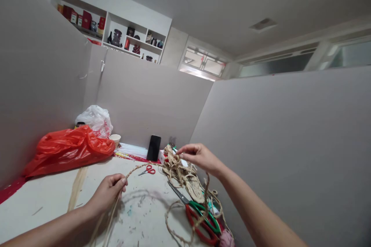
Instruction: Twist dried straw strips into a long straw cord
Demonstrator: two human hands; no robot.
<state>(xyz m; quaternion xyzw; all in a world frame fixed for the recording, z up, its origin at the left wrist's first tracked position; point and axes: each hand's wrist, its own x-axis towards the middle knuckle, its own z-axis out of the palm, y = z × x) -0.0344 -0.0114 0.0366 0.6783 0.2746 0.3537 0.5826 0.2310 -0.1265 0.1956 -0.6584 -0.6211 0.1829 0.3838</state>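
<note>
My left hand [109, 192] is closed in a pinch on a length of tan jute rope [136, 169], which arcs up and to the right. My right hand [199, 157] pinches the same rope higher up, just above a tangled heap of rope and a woven straw piece [185, 179] on the white table [43, 200]. Loose rope loops trail down toward the table's near edge by my right forearm.
Large scissors with red and green handles [199, 216] lie under my right arm; small red scissors [148, 170] lie mid-table. A black phone [154, 148] leans on the back partition. A red plastic bag [68, 148], white bag [94, 119] and paper cup [115, 139] sit at the back left. Partition walls close in on all sides.
</note>
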